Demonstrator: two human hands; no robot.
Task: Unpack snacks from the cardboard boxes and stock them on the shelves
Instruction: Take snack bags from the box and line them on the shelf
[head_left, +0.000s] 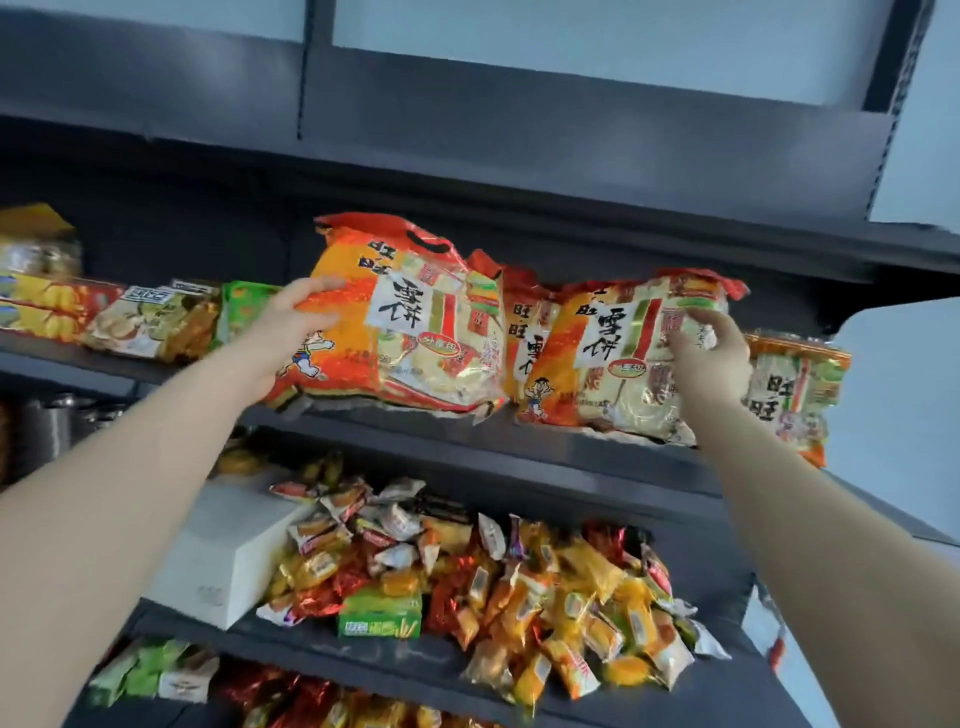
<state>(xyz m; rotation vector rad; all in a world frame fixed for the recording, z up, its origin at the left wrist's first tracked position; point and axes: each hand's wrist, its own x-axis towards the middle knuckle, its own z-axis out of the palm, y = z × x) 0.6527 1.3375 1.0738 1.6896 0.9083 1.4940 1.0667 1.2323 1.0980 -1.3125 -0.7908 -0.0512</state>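
Both arms are up at the dark grey shelf (519, 441). Left hand (291, 327) grips the left edge of a big orange rice cracker bag (415, 322), fingers (322, 285) curled over its upper corner, bag tilted with its bottom on the shelf. Right hand (709, 353) holds the right side of a second rice cracker bag (618, 353) just beside it, fingertips pinching the plastic. One shelf down: a heap of small wrapped snacks (493, 582) next to a white box (228, 551).

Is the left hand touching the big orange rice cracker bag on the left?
Touching. The head view shows the left hand gripping the left edge of the orange rice cracker bag, fingers curled over its top corner.
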